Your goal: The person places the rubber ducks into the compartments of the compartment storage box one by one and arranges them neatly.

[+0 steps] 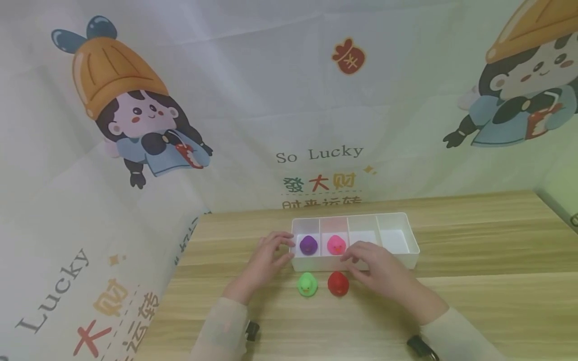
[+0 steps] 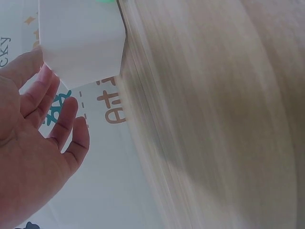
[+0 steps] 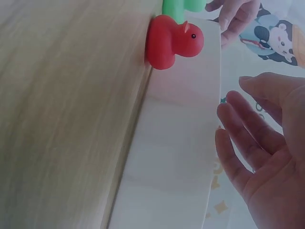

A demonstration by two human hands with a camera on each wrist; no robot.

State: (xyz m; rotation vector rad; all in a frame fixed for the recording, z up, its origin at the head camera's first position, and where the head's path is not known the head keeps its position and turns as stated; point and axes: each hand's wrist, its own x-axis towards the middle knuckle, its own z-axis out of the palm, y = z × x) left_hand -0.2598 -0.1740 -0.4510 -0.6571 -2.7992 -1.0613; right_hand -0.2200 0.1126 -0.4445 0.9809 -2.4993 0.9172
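Observation:
A white divided box (image 1: 354, 262) stands on the table, with a purple duck (image 1: 309, 245) in its leftmost compartment and a pink duck (image 1: 336, 244) in the one beside it. My left hand (image 1: 272, 254) is at the box's left end, fingertips against its edge in the left wrist view. Over the front wall, just right of the pink duck, hovers my right hand (image 1: 371, 264), its fingers loosely bent around nothing. In front of the box sit a green duck (image 1: 307, 285) and, right of it, a red duck (image 1: 338, 284), close below the right fingertips.
The two right compartments (image 1: 396, 241) of the box hold no ducks. Wooden tabletop (image 1: 487, 250) extends on both sides of the box. Behind it hangs a printed cloth (image 1: 253, 150), which also covers the left side.

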